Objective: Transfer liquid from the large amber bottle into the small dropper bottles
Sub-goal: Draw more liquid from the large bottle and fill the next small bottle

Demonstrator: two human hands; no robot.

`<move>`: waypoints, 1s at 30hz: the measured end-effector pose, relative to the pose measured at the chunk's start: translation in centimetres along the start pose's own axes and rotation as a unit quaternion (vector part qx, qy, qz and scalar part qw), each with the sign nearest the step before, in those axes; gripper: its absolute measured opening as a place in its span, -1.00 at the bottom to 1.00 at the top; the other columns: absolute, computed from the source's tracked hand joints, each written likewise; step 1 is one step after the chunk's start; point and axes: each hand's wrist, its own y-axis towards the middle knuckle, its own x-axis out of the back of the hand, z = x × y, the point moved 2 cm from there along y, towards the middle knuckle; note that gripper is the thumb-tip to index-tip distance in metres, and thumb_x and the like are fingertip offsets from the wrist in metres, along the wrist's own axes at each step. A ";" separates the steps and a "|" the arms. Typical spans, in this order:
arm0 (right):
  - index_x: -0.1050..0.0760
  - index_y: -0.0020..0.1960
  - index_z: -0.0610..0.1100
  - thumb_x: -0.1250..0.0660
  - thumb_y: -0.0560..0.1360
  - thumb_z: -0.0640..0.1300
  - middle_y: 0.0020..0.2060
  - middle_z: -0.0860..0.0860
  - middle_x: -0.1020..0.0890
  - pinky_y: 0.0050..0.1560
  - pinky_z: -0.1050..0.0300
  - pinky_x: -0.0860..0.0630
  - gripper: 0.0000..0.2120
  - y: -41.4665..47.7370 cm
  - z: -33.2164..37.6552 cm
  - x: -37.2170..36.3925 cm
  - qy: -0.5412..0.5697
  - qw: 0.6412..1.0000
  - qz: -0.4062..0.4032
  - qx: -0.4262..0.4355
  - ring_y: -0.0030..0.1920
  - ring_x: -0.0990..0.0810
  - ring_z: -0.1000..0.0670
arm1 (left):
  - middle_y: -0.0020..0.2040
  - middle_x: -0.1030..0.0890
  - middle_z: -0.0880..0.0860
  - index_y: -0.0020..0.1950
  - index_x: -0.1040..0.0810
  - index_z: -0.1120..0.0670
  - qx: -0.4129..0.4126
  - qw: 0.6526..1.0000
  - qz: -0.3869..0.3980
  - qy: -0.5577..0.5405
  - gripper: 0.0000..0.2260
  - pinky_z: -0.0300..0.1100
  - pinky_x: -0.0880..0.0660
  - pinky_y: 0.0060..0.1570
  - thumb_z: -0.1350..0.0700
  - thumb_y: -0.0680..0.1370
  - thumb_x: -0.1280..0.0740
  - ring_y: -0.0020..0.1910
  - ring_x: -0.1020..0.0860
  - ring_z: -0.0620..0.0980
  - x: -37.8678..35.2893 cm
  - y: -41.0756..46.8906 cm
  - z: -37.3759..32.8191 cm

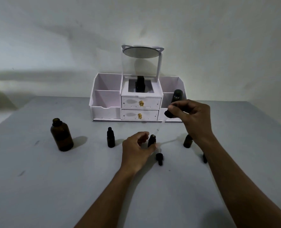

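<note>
The large amber bottle (61,135) stands uncapped at the left of the grey table. A capped small dropper bottle (110,137) stands to its right. My left hand (137,149) grips an open small dropper bottle (152,140) at the table's middle. My right hand (191,118) pinches the black bulb of a dropper (168,113), whose clear glass tube slants down to that bottle's mouth. Another small bottle (188,141) stands behind my right wrist. Two loose black dropper caps lie on the table, one in front of the held bottle (159,158) and one by my right forearm (205,158).
A white desk organiser (108,104) with two drawers, side compartments and a round mirror (141,52) stands at the table's back against the wall. A black tube (176,95) rests in its right compartment and a black bottle (140,84) in its middle.
</note>
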 end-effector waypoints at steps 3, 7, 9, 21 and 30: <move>-0.70 -0.10 -0.11 -0.54 0.43 -0.21 -0.26 0.00 -0.74 -0.10 0.28 -0.60 -0.94 -0.1 0.0 -0.3 -0.006 1.000 0.005 0.005 -0.21 -0.74 0.00 | 0.16 -0.61 -0.10 0.26 -0.57 0.00 -0.009 1.000 0.003 0.008 -0.54 -0.47 -0.40 0.03 0.03 0.38 -0.54 0.04 -0.54 -0.21 0.0 0.0 0.0; -0.68 -0.10 -0.06 -0.53 0.44 -0.20 -0.26 0.13 -0.70 -0.13 0.44 -0.53 -0.92 -0.3 -0.3 -0.7 -0.029 0.999 0.013 0.008 -0.23 -0.69 0.18 | 0.12 -0.63 -0.11 0.20 -0.61 -0.01 -0.015 1.000 0.005 0.014 -0.61 -0.51 -0.40 -0.01 0.04 0.39 -0.53 -0.01 -0.56 -0.23 0.0 0.1 0.1; -0.68 -0.10 -0.04 -0.53 0.44 -0.20 -0.26 0.16 -0.69 -0.13 0.46 -0.52 -0.91 -0.4 -0.5 -0.9 -0.040 0.999 0.015 0.010 -0.24 -0.68 0.23 | 0.08 -0.65 -0.13 0.17 -0.62 -0.01 -0.020 1.000 0.003 0.011 -0.64 -0.53 -0.42 -0.03 0.05 0.39 -0.54 -0.03 -0.57 -0.24 0.0 0.1 0.2; -0.68 -0.07 -0.09 -0.52 0.45 -0.20 -0.26 0.07 -0.67 -0.09 0.51 -0.51 -0.93 -0.2 -0.6 -1.3 -0.078 0.997 0.004 0.021 -0.24 -0.65 0.25 | -0.02 -0.60 -0.20 0.14 -0.63 -0.04 -0.012 1.000 0.010 0.008 -0.67 -0.55 -0.39 -0.08 0.05 0.39 -0.53 -0.06 -0.55 -0.27 0.0 0.3 0.4; -0.70 -0.04 -0.16 -0.50 0.46 -0.20 -0.22 0.04 -0.68 -0.07 0.50 -0.53 -0.92 -0.2 -0.3 -1.8 -0.082 0.996 0.012 0.022 -0.22 -0.65 0.16 | -0.03 -0.58 -0.20 0.15 -0.63 -0.04 -0.010 1.000 0.007 0.010 -0.67 -0.55 -0.37 -0.08 0.03 0.39 -0.53 -0.07 -0.55 -0.25 0.0 0.5 0.5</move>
